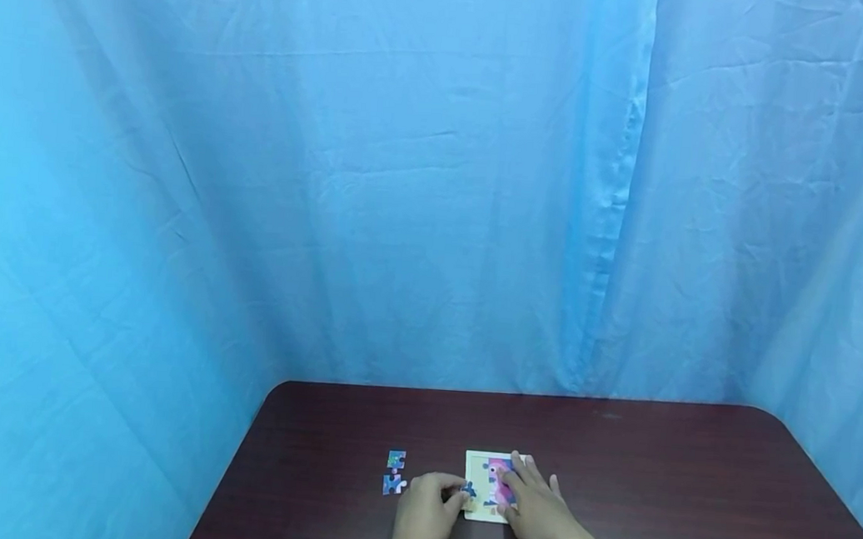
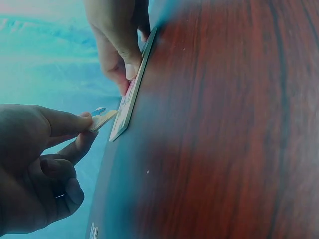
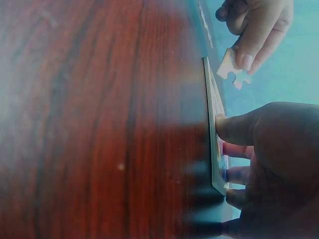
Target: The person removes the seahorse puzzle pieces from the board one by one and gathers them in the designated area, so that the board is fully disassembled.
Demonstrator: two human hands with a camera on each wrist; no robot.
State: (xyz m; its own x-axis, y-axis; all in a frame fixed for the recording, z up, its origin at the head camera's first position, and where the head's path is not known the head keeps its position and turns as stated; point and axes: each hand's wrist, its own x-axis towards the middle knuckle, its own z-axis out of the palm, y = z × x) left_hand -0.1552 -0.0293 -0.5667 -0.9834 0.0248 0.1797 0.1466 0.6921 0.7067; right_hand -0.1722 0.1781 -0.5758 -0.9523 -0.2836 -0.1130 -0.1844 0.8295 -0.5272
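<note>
A square jigsaw tray [image 1: 485, 517] with a pale rim lies flat near the table's front edge, its right part filled with pink and blue pieces. My left hand [image 1: 425, 510] pinches a jigsaw piece [image 3: 229, 64] between thumb and forefinger, just above the tray's left side. In the left wrist view that piece tilts close to the tray's edge. Spread across the tray's right side, my right hand [image 1: 541, 511] rests its fingertips on the fitted pieces and the rim. Its palm hides part of the picture.
Left of the tray lie loose jigsaw pieces, one bluish-green [image 1: 396, 459] and one blue and purple [image 1: 393, 485], nearly touching. The dark wooden table [image 1: 658, 469] has rounded far corners. Blue curtains [image 1: 405, 217] hang behind it and on both sides.
</note>
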